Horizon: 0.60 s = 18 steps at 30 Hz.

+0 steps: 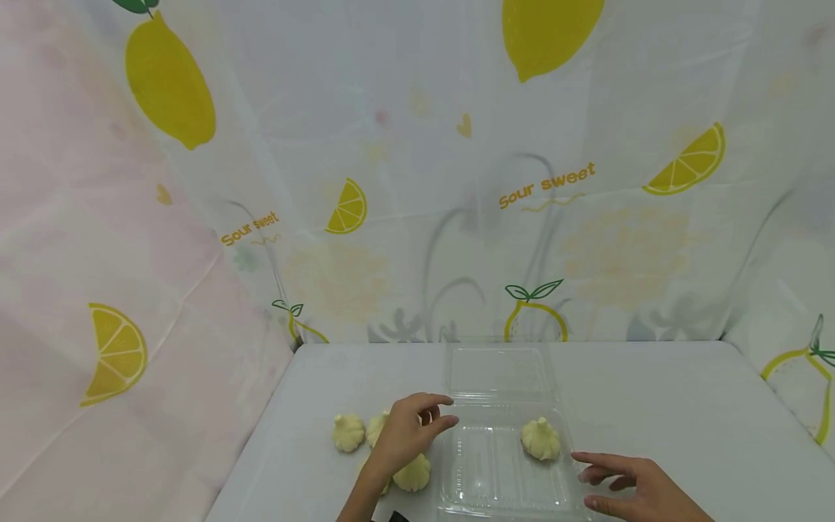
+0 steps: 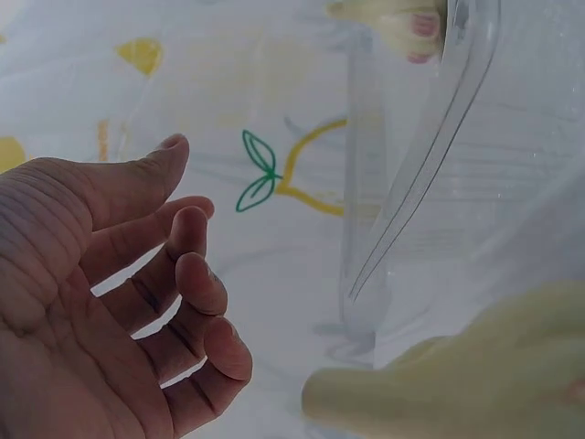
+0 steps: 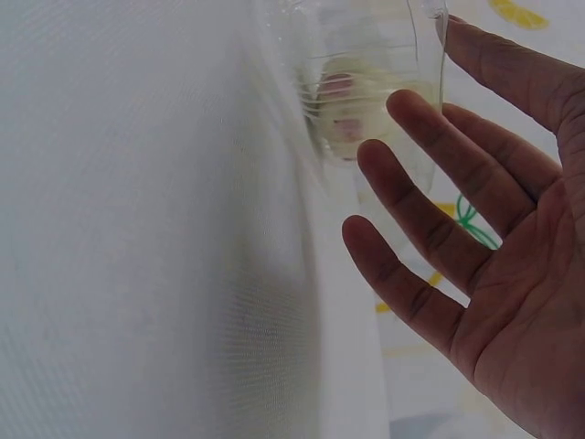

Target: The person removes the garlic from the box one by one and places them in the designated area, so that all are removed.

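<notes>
A clear plastic clamshell box (image 1: pixel 479 467) lies on the table with its lid (image 1: pixel 497 371) folded back, away from me. Inside its right half sits one pale yellow garlic bulb (image 1: pixel 541 439), stem up. My left hand (image 1: pixel 406 433) hovers over the box's left edge, fingers loosely bent, thumb and forefinger apart, holding nothing. Under and beside it are several more garlic bulbs (image 1: pixel 349 433), partly hidden by the hand; a garlic bulb (image 2: pixel 457 375) looms large in the left wrist view. By the box's right wall, my right hand (image 1: pixel 626 482) spreads its fingers; whether the fingertips touch the plastic I cannot tell.
The white table (image 1: pixel 659 406) extends on both sides of the box. A curtain (image 1: pixel 404 145) printed with lemons hangs along the table's back edge, and more of it runs down the left and right sides. Something small and black (image 1: pixel 398 516) shows beside the left wrist.
</notes>
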### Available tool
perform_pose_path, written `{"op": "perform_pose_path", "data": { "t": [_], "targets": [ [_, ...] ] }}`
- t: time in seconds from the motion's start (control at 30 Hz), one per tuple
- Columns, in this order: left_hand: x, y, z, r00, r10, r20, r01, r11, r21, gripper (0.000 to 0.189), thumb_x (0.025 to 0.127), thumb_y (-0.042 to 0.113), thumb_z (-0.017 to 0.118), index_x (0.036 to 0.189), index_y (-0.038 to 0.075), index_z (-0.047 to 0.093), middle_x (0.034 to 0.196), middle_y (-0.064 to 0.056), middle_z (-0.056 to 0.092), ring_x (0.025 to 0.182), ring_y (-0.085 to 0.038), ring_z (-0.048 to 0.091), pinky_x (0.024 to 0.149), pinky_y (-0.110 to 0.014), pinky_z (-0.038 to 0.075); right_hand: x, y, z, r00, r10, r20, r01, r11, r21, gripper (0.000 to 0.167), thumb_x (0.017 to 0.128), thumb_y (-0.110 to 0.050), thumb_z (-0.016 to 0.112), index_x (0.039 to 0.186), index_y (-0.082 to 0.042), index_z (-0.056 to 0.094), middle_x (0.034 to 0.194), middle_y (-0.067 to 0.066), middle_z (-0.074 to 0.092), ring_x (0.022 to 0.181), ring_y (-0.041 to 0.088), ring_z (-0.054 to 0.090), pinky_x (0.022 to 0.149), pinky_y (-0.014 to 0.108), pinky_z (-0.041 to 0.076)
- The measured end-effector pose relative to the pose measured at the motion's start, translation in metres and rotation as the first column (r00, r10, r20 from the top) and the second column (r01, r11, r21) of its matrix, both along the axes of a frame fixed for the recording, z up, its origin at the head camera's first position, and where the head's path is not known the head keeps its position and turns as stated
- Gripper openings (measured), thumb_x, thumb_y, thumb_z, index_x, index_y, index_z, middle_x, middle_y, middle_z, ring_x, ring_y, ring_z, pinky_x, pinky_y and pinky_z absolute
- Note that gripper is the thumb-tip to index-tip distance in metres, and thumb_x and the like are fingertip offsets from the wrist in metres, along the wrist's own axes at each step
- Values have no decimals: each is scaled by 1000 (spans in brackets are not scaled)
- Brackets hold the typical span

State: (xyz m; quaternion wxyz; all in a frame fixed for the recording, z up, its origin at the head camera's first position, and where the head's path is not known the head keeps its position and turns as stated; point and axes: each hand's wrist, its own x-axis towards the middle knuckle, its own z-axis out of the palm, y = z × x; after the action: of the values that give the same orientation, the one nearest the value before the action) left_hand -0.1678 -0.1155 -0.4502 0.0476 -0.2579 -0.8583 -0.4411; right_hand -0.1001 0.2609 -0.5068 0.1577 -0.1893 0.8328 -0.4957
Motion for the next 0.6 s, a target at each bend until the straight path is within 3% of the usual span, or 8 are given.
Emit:
{"op": "perform_pose_path", "data": {
  "t": [0.6],
  "targets": [
    [-8,42,-16,1000,-2,-15,2,999,50,18,86,21,78,99,9,76,71,10,56,62,0,48,56,-18,45,1,-2,1,1000,-13,20,13,1000,-7,53,94,-26,69,136,1,55,109,1,70,95,5,64,71,26,53]
  ]
}}
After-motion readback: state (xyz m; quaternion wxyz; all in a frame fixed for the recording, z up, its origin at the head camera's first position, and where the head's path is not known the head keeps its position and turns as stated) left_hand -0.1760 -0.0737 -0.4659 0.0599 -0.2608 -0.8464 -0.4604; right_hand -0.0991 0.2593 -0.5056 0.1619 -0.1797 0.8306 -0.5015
